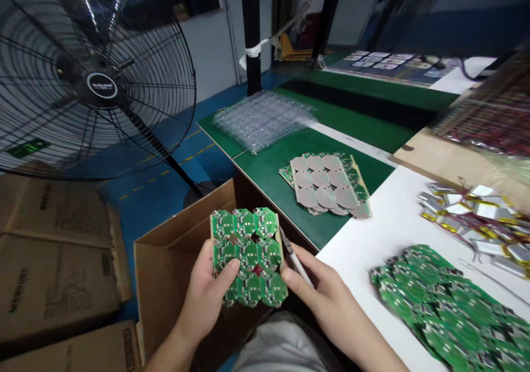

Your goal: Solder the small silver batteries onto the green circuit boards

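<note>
A panel of green circuit boards (247, 257), several joined rounded boards in a grid, is held over an open cardboard box. My left hand (211, 283) grips its left side, thumb on the face and the other fingers hidden beneath. My right hand (321, 281) is closed around a slim tool (298, 265) with a pale handle and a dark upper end; its exact kind does not show clearly. That dark end lies along the panel's right edge, and the fingertips are close to the same edge.
The open cardboard box (159, 275) sits below my hands. On the green table (273, 179) lie stacked board panels (325, 181) and clear plastic trays (263, 119). Separated boards (455, 300) and wired battery cells (480, 212) lie right. A fan (101, 85) stands left, above cartons (53, 272).
</note>
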Available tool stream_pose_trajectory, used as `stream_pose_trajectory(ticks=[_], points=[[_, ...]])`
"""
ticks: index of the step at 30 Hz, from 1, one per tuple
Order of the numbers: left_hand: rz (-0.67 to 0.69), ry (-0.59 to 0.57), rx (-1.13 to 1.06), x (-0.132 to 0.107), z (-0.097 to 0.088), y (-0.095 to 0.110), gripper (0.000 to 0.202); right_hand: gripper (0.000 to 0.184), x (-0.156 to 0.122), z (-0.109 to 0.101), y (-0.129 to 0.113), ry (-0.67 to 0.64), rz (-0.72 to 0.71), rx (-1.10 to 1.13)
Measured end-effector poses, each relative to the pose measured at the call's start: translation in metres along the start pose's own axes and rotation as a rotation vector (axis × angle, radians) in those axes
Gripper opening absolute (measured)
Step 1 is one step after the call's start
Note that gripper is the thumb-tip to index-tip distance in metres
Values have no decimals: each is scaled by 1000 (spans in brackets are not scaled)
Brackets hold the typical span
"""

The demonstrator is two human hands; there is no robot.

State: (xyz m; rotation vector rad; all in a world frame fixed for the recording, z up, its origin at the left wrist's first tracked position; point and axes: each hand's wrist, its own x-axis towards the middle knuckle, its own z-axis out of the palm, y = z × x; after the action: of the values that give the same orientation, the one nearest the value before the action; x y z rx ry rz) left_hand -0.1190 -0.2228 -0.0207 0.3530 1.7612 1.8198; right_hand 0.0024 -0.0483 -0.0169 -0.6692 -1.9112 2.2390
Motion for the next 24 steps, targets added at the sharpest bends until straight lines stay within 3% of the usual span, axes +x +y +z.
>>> stream_pose_trajectory(ticks=[6, 9, 14, 16, 20, 24], points=[[34, 8, 68, -2, 0, -1, 36, 52, 0, -2, 4, 35, 33, 101], [-13, -17, -75, -2, 4, -2, 39, 45, -3, 1, 8, -39, 61, 222], [-215, -71, -399, 0, 11, -11, 48, 72, -4, 18, 19, -152, 99, 386], [-210, 6, -428, 6, 4, -11, 47, 75, 2, 23, 25, -128, 99, 360], [-43, 153, -355, 21, -24, 1, 49, 57, 21, 23, 39, -15, 97, 148], [-23, 8, -127, 30, -48, 17, 51, 51, 25, 20, 43, 140, 96, -43]])
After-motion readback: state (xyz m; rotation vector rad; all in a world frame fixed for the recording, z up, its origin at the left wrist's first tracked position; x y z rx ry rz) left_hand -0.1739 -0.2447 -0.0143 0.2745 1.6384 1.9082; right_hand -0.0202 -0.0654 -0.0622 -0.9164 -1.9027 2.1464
